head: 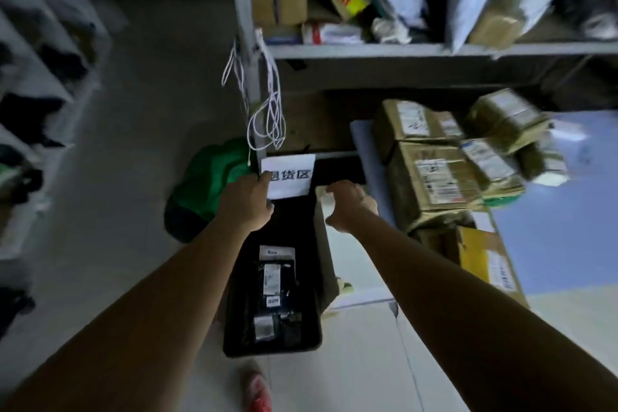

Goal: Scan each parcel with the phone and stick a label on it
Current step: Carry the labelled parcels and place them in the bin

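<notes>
My left hand (249, 204) grips the far left corner of the black bin (267, 349), fingers curled over its rim right against the paper sign (289, 176) fixed there. My right hand (352, 207) is on the far right corner, thumb below and fingers hooked over the top. It seems to hold the rim too, though blur and a pale patch under the fingers leave me unsure. So both hands are closed narrow on the bin, and neither holds a phone or a label. I can see neither of those anywhere.

Down in the bin, near me, lie the dark parcels (276, 281), flat bags with white slips facing up. To the right, on a blue surface (568, 211), the cardboard parcels (434, 177) are stacked close together, and more sit on the shelf (368, 50) at the far side. A green bag (214, 177) slumps left of the bin, and white cords (267, 117) hang from the shelf post just beyond my left hand.

I judge that I am about to shift the bin to get at its parcels. To do it well I should keep both grips level and move it smoothly, so the bags stay flat with their slips upward for scanning. My left fingers should stay off the sign, which could tear, and clear of the cords.
</notes>
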